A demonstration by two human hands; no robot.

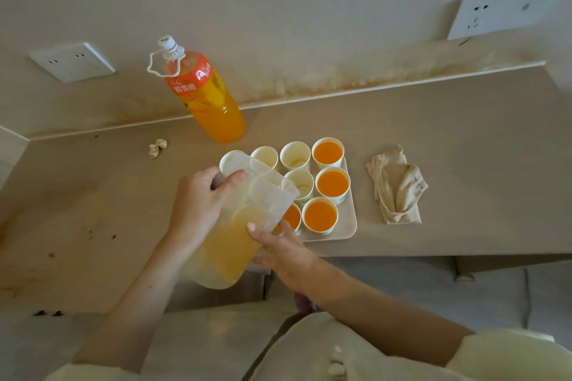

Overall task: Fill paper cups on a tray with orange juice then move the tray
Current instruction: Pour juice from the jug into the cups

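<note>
Orange juice half-fills the jug (230,235), tilted over the tray (347,226) of cups (332,184). The left hand (198,204) grips its handle and the right hand (280,244) clasps its lower side. Tipped too fast, juice could slop past the empty cups (295,155) at the tray's 11 o'clock.

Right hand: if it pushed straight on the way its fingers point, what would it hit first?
The pitcher: the right hand holds its lower side, thumb and fingers pointing up-left onto it, so nothing lies between them.
</note>
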